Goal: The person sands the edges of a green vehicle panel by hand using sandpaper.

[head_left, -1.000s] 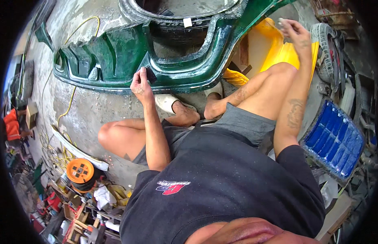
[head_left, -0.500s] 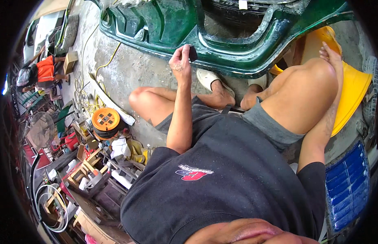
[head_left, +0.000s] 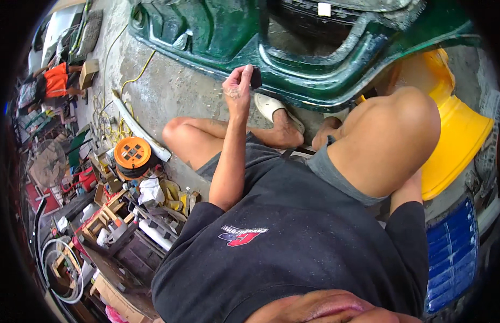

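Observation:
My left hand (head_left: 237, 86) is closed around a small flat black block (head_left: 256, 77), pinching it between thumb and fingers. It is held at the lower edge of a large green molded panel (head_left: 228, 40); whether the block touches the panel I cannot tell. The panel has ribbed recesses, a big opening on its right and worn, whitish patches along its edges. My right forearm goes down behind my raised right knee, which hides the right hand.
A yellow molded panel (head_left: 454, 145) lies right of my knee, with a blue louvered panel (head_left: 451, 253) nearer. To the left are an orange cable reel (head_left: 132, 153), a pale strip (head_left: 137, 129), yellow cable and cluttered wooden pieces. A person in an orange top (head_left: 56, 81) bends at far left.
My right hand, earlier raised beside the yellow panel, has dropped out of sight behind the knee. My left hand keeps the black block near the green edge. The view has shifted slightly.

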Motion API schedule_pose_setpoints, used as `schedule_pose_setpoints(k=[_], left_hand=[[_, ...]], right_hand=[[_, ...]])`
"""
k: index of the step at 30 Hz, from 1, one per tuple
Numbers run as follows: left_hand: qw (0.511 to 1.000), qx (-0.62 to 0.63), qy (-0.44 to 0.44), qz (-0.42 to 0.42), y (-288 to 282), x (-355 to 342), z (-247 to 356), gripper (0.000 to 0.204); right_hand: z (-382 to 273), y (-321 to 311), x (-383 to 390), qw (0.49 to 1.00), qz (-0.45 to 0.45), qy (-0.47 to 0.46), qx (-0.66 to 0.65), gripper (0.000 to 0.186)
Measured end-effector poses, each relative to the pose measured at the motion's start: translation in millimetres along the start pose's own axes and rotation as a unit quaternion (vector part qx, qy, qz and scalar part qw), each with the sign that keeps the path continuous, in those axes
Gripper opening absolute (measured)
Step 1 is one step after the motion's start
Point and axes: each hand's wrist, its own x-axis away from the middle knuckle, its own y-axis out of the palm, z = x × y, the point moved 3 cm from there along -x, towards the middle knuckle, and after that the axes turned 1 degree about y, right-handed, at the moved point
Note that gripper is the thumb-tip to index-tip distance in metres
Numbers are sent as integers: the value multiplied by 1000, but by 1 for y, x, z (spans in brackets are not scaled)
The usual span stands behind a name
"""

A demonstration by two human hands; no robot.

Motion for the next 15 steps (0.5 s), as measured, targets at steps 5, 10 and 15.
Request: schedule_pose_setpoints(k=[5, 10, 15], left_hand=[[998, 13, -13, -55, 33, -2, 15, 27], [987, 18, 33, -157, 103, 5, 44, 28], [973, 43, 94, -205, 198, -5, 71, 26]], right_hand=[[5, -3, 4, 994, 11, 7, -110, 33], [-39, -38, 14, 927, -57, -12, -370, 32], [-162, 77, 164, 899, -372, -64, -221, 35]])
